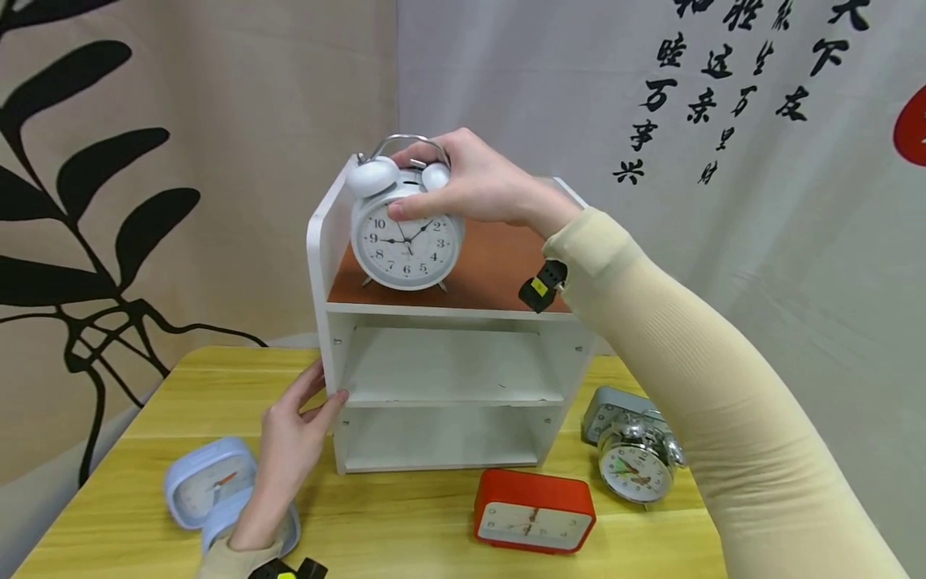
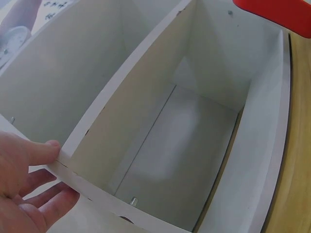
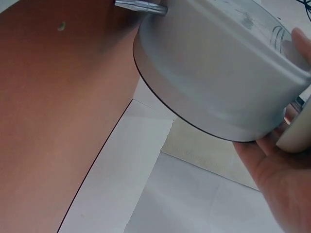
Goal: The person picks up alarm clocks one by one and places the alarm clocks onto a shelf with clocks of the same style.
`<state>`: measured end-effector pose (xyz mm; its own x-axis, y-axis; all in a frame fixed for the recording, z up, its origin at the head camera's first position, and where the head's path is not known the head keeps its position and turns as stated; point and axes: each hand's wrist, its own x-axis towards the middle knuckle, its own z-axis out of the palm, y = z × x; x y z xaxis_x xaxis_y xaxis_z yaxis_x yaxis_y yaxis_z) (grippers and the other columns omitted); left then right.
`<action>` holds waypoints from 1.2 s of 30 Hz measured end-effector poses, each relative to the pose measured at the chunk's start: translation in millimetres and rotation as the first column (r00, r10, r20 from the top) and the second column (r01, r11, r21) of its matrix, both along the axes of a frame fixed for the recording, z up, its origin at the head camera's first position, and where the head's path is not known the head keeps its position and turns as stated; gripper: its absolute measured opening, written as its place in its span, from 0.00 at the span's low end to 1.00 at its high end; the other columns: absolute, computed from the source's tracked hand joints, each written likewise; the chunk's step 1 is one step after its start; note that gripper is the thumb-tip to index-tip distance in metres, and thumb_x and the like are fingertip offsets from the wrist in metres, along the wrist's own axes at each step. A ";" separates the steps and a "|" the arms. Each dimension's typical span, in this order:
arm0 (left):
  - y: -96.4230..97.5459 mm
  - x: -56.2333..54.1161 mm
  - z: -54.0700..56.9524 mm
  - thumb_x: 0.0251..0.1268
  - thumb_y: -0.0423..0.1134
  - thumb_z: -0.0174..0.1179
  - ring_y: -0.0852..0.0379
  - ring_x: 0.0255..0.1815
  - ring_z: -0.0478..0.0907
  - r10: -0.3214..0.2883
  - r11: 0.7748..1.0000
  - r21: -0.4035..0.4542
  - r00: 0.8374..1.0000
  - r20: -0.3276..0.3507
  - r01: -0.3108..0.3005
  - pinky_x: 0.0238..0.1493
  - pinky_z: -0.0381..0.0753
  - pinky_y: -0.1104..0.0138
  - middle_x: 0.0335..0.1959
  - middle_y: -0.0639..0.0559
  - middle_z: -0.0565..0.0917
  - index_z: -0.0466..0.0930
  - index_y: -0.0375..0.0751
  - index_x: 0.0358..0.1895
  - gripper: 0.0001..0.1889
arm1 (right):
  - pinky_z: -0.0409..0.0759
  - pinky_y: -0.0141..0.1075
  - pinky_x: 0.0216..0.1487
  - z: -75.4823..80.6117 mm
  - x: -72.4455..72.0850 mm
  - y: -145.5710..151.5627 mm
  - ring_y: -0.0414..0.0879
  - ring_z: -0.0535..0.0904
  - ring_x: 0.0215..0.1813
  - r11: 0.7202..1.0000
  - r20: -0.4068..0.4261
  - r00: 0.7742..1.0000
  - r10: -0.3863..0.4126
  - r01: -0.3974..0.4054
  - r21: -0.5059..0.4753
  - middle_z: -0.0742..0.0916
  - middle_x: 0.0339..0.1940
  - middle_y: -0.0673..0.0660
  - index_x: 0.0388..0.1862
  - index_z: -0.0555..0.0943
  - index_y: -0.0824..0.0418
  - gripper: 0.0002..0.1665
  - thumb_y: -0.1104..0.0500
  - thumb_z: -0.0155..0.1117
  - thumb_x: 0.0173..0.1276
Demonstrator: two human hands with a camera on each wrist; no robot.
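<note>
White twin-bell alarm clock (image 1: 408, 249) was upright at the top tier of the white shelf unit (image 1: 318, 273), left part, between the side walls, dial to the front; couldn't tell if its feet touched the brown top board (image 1: 499, 257). Right hand (image 1: 485, 181) gripped it from above, fingers bent round the body under the handle, thumb over the upper dial, spread only as wide as the clock. Left hand (image 1: 292, 434) pinched the unit's left wall, thumb at the front edge by the middle board, other fingers around the outside, nearly closed on the panel. Middle compartment (image 1: 448, 362) and bottom compartment (image 1: 441, 438) faced front, small metal pegs (image 2: 133, 201) in their side walls. On the bench (image 1: 376, 515): red clock (image 1: 535, 511) in front of the unit, silver twin-bell clock (image 1: 637, 470) to its right with grey clock (image 1: 608, 406) just behind, two pale blue pieces (image 1: 210, 482) at left, one partly hidden by the left wrist
</note>
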<state>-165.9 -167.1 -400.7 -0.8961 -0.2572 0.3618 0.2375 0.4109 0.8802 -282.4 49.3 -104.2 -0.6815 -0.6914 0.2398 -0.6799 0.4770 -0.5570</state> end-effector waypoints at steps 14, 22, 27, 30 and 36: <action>-1.7 0.1 1.6 0.74 0.32 0.65 0.37 0.66 0.83 -0.002 1.000 -0.013 1.000 -0.013 0.002 0.43 0.79 0.92 0.68 0.32 0.82 0.72 0.38 0.76 0.29 | 0.91 0.36 0.53 2.5 -12.0 -0.3 0.46 0.88 0.47 0.999 0.106 0.994 0.029 -0.030 0.013 0.91 0.49 0.56 0.65 0.82 0.58 0.29 0.54 0.77 0.66; -0.3 -0.3 0.0 0.74 0.32 0.65 0.38 0.67 0.82 -0.003 1.000 -0.018 1.000 -0.011 0.003 0.44 0.78 0.93 0.69 0.33 0.82 0.72 0.38 0.76 0.29 | 0.89 0.35 0.53 4.8 -17.3 -0.6 0.45 0.87 0.47 0.998 0.112 0.993 0.026 -0.033 0.055 0.91 0.47 0.54 0.65 0.83 0.55 0.29 0.52 0.77 0.66; 0.6 -0.4 1.4 0.74 0.31 0.65 0.38 0.67 0.81 -0.011 1.000 -0.013 1.000 -0.015 0.010 0.43 0.77 0.93 0.69 0.33 0.81 0.71 0.38 0.77 0.30 | 0.89 0.35 0.53 5.6 -18.2 0.3 0.45 0.86 0.47 0.998 0.114 0.993 0.024 -0.031 0.060 0.91 0.47 0.54 0.66 0.82 0.56 0.30 0.52 0.77 0.66; 0.8 -0.5 1.1 0.74 0.31 0.65 0.38 0.67 0.82 -0.008 1.000 -0.017 1.000 -0.014 0.008 0.43 0.77 0.94 0.69 0.33 0.82 0.71 0.37 0.77 0.30 | 0.89 0.35 0.54 5.5 -18.1 0.5 0.45 0.87 0.48 0.998 0.115 0.993 0.022 -0.029 0.061 0.90 0.49 0.55 0.67 0.81 0.56 0.31 0.52 0.77 0.67; 1.0 0.6 0.9 0.74 0.31 0.65 0.38 0.67 0.82 -0.007 1.000 -0.018 1.000 -0.011 0.007 0.44 0.77 0.93 0.70 0.33 0.81 0.71 0.37 0.76 0.30 | 0.89 0.35 0.56 3.9 -18.1 0.3 0.46 0.87 0.50 0.998 0.128 0.991 0.026 -0.032 0.045 0.90 0.53 0.56 0.70 0.79 0.56 0.34 0.53 0.77 0.66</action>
